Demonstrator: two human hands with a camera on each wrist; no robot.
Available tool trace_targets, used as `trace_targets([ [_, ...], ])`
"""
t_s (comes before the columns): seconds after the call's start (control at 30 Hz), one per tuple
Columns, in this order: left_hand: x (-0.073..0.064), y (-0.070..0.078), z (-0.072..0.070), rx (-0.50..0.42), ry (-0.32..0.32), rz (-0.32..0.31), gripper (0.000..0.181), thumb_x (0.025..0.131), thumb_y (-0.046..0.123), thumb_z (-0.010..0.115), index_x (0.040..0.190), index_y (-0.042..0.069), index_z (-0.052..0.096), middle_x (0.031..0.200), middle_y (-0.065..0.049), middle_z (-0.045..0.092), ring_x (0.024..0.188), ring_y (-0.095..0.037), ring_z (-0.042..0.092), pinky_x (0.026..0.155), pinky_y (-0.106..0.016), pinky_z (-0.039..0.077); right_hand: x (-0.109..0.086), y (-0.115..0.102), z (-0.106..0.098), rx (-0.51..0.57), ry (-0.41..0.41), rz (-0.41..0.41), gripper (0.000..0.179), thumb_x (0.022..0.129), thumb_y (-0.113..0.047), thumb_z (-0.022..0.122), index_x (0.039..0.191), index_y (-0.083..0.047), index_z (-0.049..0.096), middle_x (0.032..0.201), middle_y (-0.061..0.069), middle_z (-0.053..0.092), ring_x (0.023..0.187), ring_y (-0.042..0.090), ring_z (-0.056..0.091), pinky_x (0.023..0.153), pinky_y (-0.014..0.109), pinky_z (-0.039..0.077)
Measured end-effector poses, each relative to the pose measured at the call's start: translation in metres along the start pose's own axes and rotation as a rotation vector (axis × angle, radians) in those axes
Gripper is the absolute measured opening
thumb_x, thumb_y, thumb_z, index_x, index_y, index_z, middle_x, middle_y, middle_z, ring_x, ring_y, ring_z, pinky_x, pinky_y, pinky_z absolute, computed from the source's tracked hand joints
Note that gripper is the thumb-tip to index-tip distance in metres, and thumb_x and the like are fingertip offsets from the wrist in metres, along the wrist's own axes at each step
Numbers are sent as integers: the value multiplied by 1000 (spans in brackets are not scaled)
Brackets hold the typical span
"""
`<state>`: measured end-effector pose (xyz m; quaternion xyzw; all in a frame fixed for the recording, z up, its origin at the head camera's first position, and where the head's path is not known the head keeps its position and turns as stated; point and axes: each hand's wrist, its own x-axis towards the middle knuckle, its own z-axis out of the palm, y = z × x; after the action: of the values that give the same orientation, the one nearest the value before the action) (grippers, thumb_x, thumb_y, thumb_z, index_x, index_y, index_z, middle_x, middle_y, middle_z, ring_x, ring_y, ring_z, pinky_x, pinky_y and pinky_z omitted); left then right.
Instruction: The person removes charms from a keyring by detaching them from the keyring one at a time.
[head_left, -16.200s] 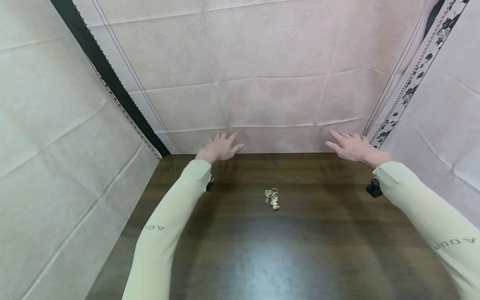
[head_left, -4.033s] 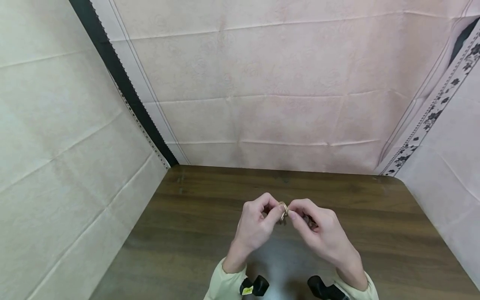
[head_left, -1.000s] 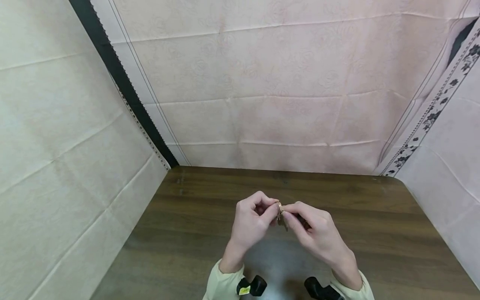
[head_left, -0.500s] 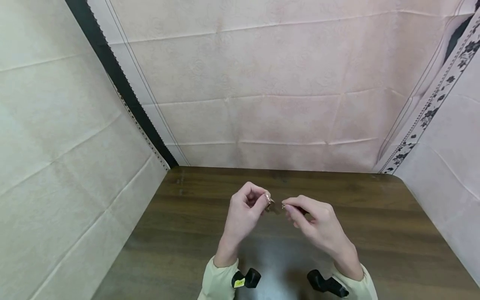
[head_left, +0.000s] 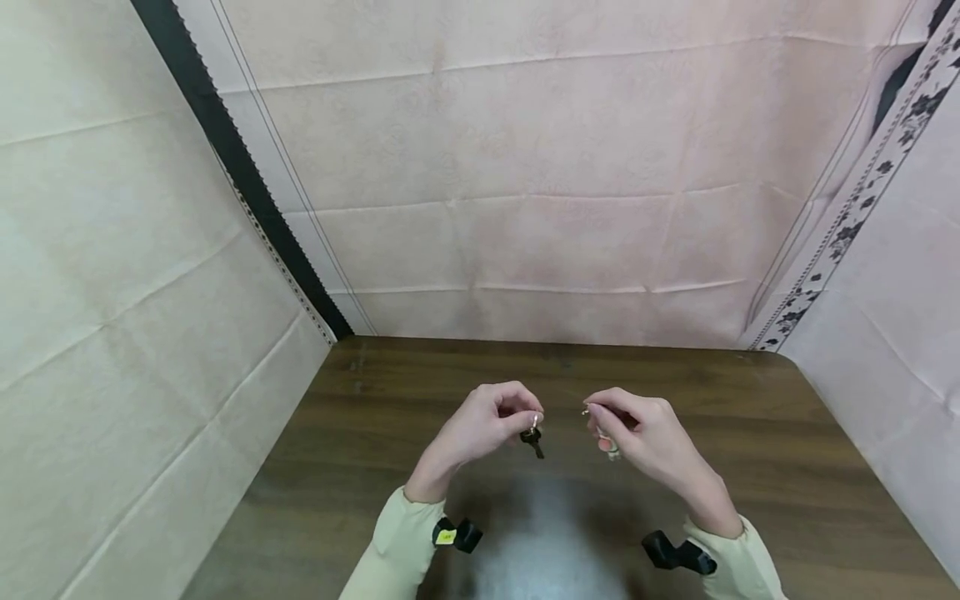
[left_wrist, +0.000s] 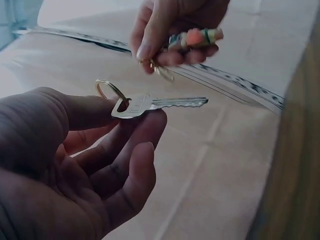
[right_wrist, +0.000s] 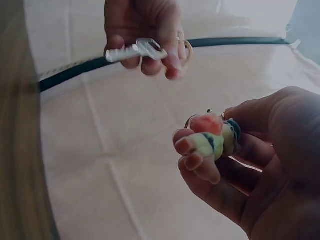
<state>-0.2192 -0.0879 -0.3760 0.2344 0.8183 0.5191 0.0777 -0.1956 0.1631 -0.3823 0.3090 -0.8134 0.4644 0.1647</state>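
My left hand point(head_left: 480, 423) pinches a gold key ring point(left_wrist: 110, 89) between thumb and fingers. From that ring hangs a metal key point(left_wrist: 175, 102), its toothed blade pointing toward the other hand. In the head view the key point(head_left: 534, 440) dangles below the left fingertips. Across a gap, my right hand point(head_left: 641, 429) holds a small coloured figurine charm point(right_wrist: 207, 142) by its gold fitting, with the figure lying against the curled fingers. A small gold clasp point(left_wrist: 154, 65) shows at the right fingertips in the left wrist view. Both hands are above the table.
A dark brown wooden table point(head_left: 360, 467) lies beneath the hands. Pale cloth point(head_left: 487, 250) hangs behind it and on both sides, with a floral border strip point(head_left: 847, 229) at right. Each wrist carries a black camera point(head_left: 468, 536).
The keychain first lay on the table, then both hands held it together at the ring. The hands have since parted, the left with ring and key, the right with the figurine charm.
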Motion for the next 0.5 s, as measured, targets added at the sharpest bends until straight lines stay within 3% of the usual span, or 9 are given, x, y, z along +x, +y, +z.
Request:
trace_targets([
  [0.23,5,-20,-7,63,-57,-55,4,94,18,66,96,20,69,82,1,68,69,-20,61,62,-30,55,-6,13,-7,16,-57,92,11,97,-11,61,98,-20,68,74,5,66,53,8,62,45,23,48],
  [0.37,7,-33,-12,73,-79,-66,7,94,17,66,94,23,70,81,2,67,66,-20,57,60,-30,52,-8,24,-9,-5,-105,148,9,97,-15,61,97,-22,67,74,-2,66,53,10,62,46,24,48],
  [0.5,13,-52,-20,55,-148,-92,9,95,17,65,94,22,72,84,-1,69,65,-21,55,58,-30,51,-11,43,-11,-24,-157,229,7,98,-18,61,97,-23,67,76,-7,66,55,11,63,50,27,51],
])
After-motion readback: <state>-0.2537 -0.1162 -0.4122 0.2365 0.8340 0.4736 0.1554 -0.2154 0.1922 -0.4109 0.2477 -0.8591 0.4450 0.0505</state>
